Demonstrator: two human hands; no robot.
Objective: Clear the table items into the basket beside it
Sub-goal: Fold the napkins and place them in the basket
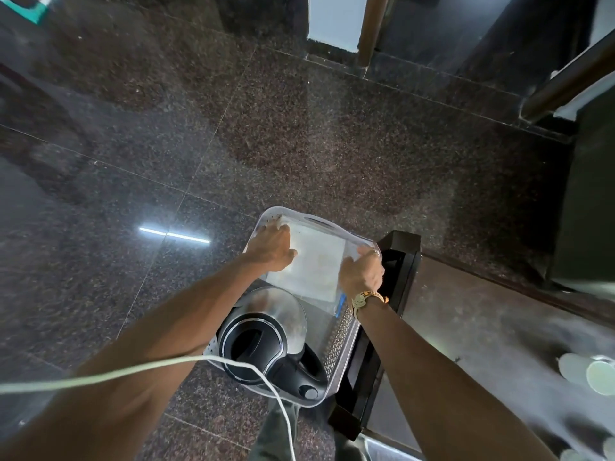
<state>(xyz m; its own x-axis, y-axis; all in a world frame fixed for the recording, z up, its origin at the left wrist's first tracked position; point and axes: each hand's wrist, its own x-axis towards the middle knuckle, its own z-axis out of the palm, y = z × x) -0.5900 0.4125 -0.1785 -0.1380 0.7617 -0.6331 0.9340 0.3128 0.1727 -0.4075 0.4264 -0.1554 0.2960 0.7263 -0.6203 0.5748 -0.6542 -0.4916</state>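
Hands are working apart, one on each side of a white square item (316, 261). The left hand (271, 247) is gripping its left edge with the thumb lying on top, and the right hand (361, 272) is curling its fingers over the right edge. A pale wrist band (364, 299) is sitting on the right wrist.

I am seeing the white square item lying flat in the far half of the clear perforated basket (344, 341); whether it is resting on the bottom, I cannot tell. An electric kettle (263, 331) with a black lid and handle is standing in the near half, just beside it.

The basket is sitting on the dark speckled floor (233, 128), close against the dark table (466, 311) on its right. A white cord (133, 369) is trailing across the left forearm. Pale round things (585, 374) are lying on the table, too blurred for me to name.
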